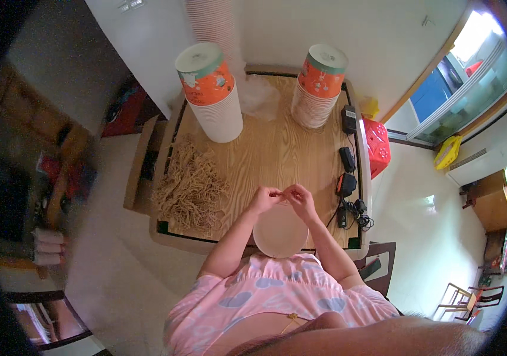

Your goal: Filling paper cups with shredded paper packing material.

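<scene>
A white round tub (280, 232), seen from its open or flat round end, rests at the near table edge against my lap. At its far rim, my left hand (265, 199) is closed in a pinch. My right hand (300, 200) pinches right beside it, with the fingertips nearly touching. Whatever lies between the fingers is too small to make out. To the left, a loose heap of brown twisted cords (191, 188) covers the table's near left part.
On the wood-grain table (265, 160) stand two stacks of upturned paper tubs, left (212, 95) and right (319, 86), orange and green on top. Black adapters with cables (346, 184) line the right edge. A red stool (376, 148) stands beyond it. Clear plastic (259, 98) lies at the back.
</scene>
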Tool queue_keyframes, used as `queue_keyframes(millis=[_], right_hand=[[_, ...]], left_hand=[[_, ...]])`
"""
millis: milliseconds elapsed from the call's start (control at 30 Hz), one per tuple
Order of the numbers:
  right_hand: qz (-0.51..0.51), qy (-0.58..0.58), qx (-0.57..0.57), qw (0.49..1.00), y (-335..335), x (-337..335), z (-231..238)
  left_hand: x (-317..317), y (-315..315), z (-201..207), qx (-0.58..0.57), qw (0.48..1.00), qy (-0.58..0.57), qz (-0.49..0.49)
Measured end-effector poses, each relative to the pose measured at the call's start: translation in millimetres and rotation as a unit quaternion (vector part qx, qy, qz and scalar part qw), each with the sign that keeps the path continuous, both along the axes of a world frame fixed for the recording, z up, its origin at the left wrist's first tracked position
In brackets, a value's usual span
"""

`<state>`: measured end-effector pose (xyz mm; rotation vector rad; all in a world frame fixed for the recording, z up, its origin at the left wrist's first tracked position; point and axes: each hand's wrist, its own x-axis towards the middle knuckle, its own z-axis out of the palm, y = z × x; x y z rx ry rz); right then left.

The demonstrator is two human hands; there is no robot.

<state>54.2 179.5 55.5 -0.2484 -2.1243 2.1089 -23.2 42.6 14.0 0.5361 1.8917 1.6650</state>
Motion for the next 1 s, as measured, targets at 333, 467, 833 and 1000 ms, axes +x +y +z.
queue_keyframes(millis=[333,467,833,1000], right_hand=[[-0.157,0.054,-0.091,0.982,33.2,-33.2,21.6],[-0.018,-0.176,0.128,0.976,46.9,-37.9,1.6],[0.176,-0.143,0.198,0.954,35.0,-34.8,-11.8],[0.187,-0.147,0.231,0.944,34.6,-34.2,-3.0]], left_hand=[[15.7,-4.3,11.1,-0.047,0.992,0.064,0.095],[20.7,0.4,19.6,-0.075,0.987,0.089,0.114],[23.1,-4.3,35.3,-0.105,0.983,0.108,0.109],[20.1,-5.5,19.6,-0.105,0.982,0.114,0.112]])
